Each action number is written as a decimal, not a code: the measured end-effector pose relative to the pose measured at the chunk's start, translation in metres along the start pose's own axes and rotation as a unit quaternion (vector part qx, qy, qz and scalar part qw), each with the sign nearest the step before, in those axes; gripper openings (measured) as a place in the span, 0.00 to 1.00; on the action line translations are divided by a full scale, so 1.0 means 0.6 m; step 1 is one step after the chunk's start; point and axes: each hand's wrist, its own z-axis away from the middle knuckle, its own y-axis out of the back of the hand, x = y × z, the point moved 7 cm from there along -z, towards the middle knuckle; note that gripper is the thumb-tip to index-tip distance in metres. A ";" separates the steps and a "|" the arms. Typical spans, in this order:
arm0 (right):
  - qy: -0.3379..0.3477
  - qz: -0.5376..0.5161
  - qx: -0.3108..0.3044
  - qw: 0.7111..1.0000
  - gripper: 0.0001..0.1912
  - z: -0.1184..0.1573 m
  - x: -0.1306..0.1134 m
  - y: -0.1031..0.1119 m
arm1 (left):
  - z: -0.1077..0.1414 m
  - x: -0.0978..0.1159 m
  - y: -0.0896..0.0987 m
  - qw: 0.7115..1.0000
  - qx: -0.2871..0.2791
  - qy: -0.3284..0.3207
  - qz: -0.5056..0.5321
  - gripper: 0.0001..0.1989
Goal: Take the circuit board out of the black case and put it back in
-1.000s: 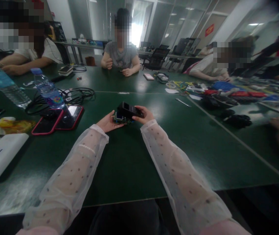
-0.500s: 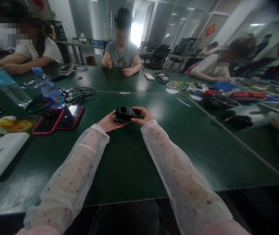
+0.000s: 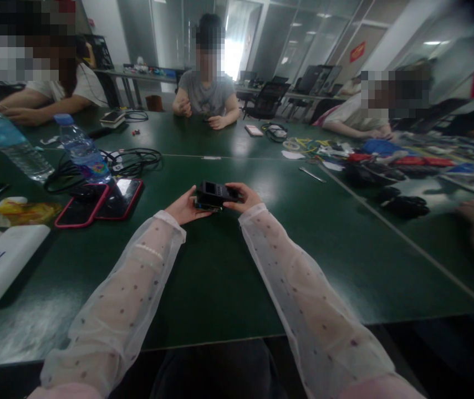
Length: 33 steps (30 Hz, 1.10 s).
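The black housing lies between the two hands, over the middle of the green table, on top of a circuit board whose edge shows as a thin strip beneath it; the housing's long axis runs across the view, from the left hand to the right hand, sloping slightly down toward the right, so each hand sits against its own end and neither is clearly nearer; the left fingers reach under the board and its thumb stands at the left end, cradling the board; the right fingers and thumb are closed on the housing's right end, pinching it (whether the stack touches the tabletop, I cannot tell); compared with a second ago, when the housing is tipped and leaves much of the board bare at the left, it now lies flatter and covers nearly all of it
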 end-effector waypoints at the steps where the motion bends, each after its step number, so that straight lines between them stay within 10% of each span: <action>1: 0.005 0.003 -0.004 1.000 0.34 0.001 -0.002 -0.003 | -0.001 0.001 0.002 1.000 0.005 -0.004 -0.002 0.29; 33: -0.020 0.070 -0.037 0.997 0.32 0.013 0.044 -0.037 | -0.007 0.004 0.013 0.999 0.018 -0.032 -0.030 0.24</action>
